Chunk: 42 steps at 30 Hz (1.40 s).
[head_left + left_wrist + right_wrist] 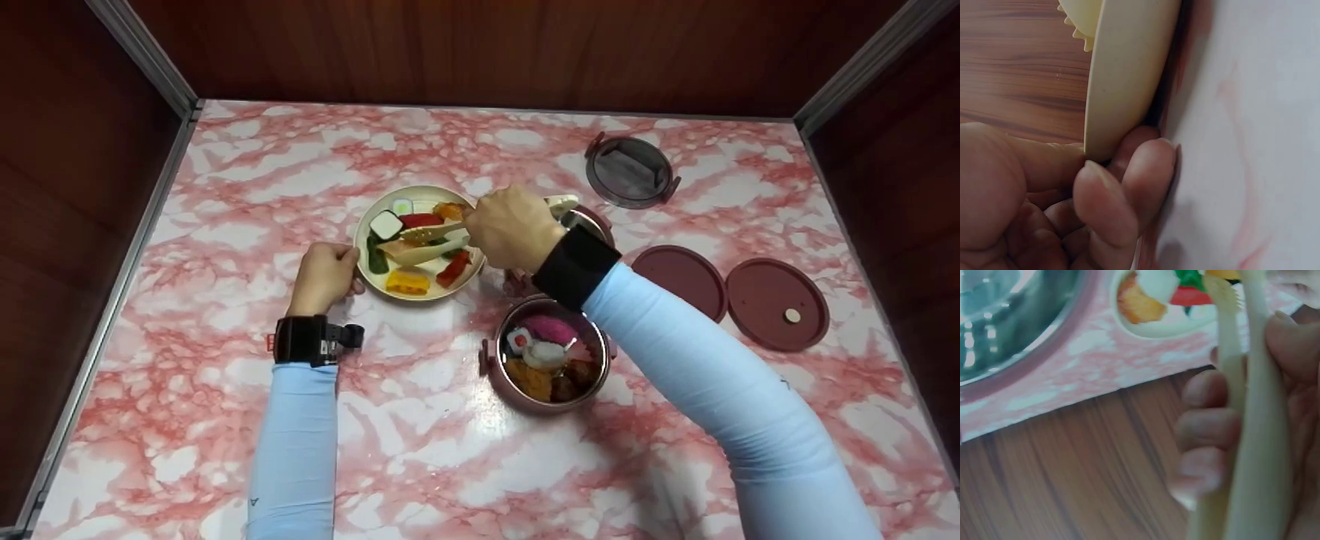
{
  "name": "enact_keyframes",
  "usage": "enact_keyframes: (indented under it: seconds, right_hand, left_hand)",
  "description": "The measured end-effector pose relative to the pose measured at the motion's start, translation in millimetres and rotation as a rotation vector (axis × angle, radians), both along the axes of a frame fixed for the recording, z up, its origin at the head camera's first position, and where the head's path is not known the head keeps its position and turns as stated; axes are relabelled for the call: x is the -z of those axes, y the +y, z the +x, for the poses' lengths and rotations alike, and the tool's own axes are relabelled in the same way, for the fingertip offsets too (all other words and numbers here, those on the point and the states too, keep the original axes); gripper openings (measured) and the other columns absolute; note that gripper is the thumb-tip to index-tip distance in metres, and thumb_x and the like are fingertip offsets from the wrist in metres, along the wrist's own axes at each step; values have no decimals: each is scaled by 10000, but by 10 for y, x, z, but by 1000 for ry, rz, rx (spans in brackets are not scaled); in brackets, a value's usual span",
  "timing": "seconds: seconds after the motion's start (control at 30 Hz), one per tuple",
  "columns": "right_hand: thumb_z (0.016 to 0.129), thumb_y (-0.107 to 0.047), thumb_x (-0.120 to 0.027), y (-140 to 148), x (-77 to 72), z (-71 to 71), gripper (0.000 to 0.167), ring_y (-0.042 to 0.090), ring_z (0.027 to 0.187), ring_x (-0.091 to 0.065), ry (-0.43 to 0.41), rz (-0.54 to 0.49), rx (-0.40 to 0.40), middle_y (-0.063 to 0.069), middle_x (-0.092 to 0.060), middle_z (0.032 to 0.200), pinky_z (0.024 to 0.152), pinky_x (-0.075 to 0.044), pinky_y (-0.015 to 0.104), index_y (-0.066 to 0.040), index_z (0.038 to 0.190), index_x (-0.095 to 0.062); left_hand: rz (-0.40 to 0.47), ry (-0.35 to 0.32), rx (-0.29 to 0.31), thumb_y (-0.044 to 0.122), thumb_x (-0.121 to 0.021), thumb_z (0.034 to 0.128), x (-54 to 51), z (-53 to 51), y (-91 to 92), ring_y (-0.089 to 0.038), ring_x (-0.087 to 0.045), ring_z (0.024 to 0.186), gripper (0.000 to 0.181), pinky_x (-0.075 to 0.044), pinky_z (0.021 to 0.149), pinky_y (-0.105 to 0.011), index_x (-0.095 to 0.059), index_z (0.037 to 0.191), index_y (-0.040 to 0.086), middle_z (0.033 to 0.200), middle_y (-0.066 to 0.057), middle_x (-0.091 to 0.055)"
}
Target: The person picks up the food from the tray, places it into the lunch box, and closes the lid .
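Note:
A cream plate (421, 298) holds several pieces of toy-like food, among them a yellow piece (407, 283), red pieces (454, 268), green ones and a white block (385, 224). My left hand (322, 277) pinches the plate's left rim (1123, 84), thumb on top and fingers underneath. Pale tongs (1261, 410) with toothed ends are gripped in my right hand (510, 229), fingers wrapped round both arms. The tong ends reach down over the middle of the plate; whether they clasp a piece cannot be made out.
A pink pot (551, 406) with mixed food inside stands in front of my right forearm. Another steel-lined pot (592, 217) is partly hidden behind my right wrist. Two maroon discs (765, 289) lie to the right, and a grey clip lid (631, 172) lies farther back.

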State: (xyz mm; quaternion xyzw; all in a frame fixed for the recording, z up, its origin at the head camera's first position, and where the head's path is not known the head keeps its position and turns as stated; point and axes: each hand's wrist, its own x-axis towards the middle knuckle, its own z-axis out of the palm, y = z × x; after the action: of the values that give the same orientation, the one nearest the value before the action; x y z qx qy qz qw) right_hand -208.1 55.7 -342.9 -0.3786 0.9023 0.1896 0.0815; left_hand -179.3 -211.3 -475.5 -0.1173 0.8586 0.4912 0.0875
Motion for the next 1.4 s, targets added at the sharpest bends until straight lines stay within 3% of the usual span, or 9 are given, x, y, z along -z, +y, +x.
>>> enact_keyframes:
  seconds: [0.23,0.5,0.7,0.9,1.03,1.13,1.27,1.4]
  right_hand:
    - [1007,-331,-522,91,-41,-14,293,253,608,-510,80,-39,-97,73,-560,697,574,-487,405,-87,893,-638]
    - [943,-310,-636,333,-294,57,179,225,577,-485,34,-115,-44,45,-540,695,548,-446,392,-132,943,-631]
    - [978,-359,-579,728,-681,291,216,220,547,-482,55,-86,-41,45,-515,686,453,-407,363,-147,1011,-601]
    - [921,-283,-653,1276,-950,641,223,178,476,-385,108,-149,-165,13,-471,656,368,-338,344,-175,1116,-656]
    - [827,-297,-700,1577,-950,795,299,167,482,-402,131,-195,-265,-18,-478,655,358,-338,347,-180,1100,-669]
    - [773,-296,-735,1758,-909,860,350,160,517,-448,125,-194,-293,-30,-528,692,373,-356,341,-171,1093,-667]
    - [763,-176,-735,1927,-853,916,424,149,523,-451,87,-151,-248,-23,-604,770,372,-336,330,-176,1182,-673]
    - [773,-129,-690,1981,-781,944,361,151,488,-411,65,-103,-199,-29,-605,759,362,-336,352,-180,1130,-691]
  left_hand:
    - [-5,14,7,178,-480,1051,9,7,-9,-163,-633,539,327,-462,451,-234,-663,1214,-38,713,-134,-673]
    - [6,0,15,184,-479,1049,1,3,0,-175,-631,545,335,-468,455,-243,-655,1221,-43,711,-135,-674]
    - [-4,-7,10,206,-478,1051,2,1,5,-162,-635,546,340,-465,454,-241,-663,1219,-26,710,-116,-673]
    - [-12,-8,7,216,-475,1053,6,0,-21,-153,-630,541,351,-464,447,-247,-657,1236,-21,696,-110,-676]
    - [-13,-11,4,214,-472,1055,3,-7,-32,-160,-630,544,352,-465,453,-248,-652,1245,-22,701,-117,-676]
    - [-12,-19,5,209,-470,1057,-2,-5,-34,-161,-629,544,351,-465,457,-247,-648,1249,-25,701,-119,-675]
    - [-16,-24,8,209,-470,1057,-1,-7,-26,-162,-630,548,351,-465,452,-248,-646,1248,-27,699,-115,-675]
    - [-18,-25,16,204,-469,1057,0,-7,-11,-165,-632,553,345,-467,449,-249,-648,1234,-33,701,-115,-672]
